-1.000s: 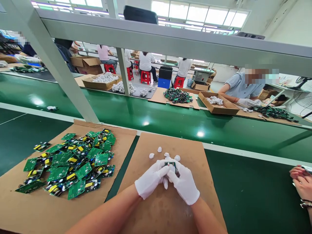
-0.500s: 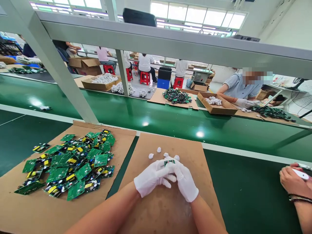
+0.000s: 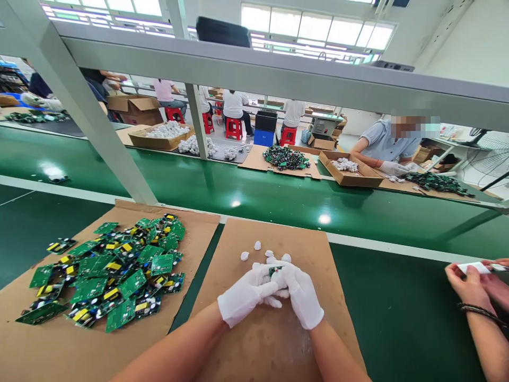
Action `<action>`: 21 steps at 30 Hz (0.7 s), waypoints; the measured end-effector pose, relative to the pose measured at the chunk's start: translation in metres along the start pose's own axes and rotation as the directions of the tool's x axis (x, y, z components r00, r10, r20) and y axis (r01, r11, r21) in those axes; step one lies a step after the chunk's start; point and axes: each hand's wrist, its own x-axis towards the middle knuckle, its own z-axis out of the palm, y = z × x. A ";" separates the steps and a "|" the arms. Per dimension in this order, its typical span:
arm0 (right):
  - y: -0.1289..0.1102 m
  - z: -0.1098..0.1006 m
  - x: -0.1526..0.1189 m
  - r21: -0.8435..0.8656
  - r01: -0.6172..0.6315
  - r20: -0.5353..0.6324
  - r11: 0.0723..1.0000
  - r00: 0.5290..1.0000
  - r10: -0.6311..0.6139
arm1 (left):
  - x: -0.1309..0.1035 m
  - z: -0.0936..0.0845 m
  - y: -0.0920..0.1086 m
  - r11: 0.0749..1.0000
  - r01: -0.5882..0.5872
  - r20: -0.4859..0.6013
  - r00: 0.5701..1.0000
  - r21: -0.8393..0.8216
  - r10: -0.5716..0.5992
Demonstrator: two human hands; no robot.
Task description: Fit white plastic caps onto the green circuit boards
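Observation:
Both of my hands wear white gloves and meet over the cardboard sheet (image 3: 238, 231) in front of me. Between them sits a small green circuit board (image 3: 273, 271), mostly covered by the gloves. My left hand (image 3: 248, 294) is closed around its left side, and my right hand (image 3: 298, 292) grips it from the right with bent fingers. Just beyond the fingertips lie several small white pieces, among them one white piece (image 3: 244, 255) at the left and another white piece (image 3: 257, 245) farther back. Their exact kind I cannot make out.
A heap of green circuit boards (image 3: 131, 284) with yellow parts covers cardboard at my left. Behind runs a green conveyor belt (image 3: 199, 180), under a metal frame (image 3: 238, 58). Another person's hands (image 3: 473, 286) hold a white object at the right. Across the belt a gloved co-worker (image 3: 392, 140) sits.
My right fingers have shifted over the board, so less of it shows. The other person's hands at the right have moved left and turned their white object. The view has tilted slightly.

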 end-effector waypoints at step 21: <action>-0.001 -0.018 0.003 -0.251 0.072 0.056 0.965 0.997 -0.059 | 0.006 -0.014 -0.002 0.953 0.028 0.037 0.999 -0.303 -0.017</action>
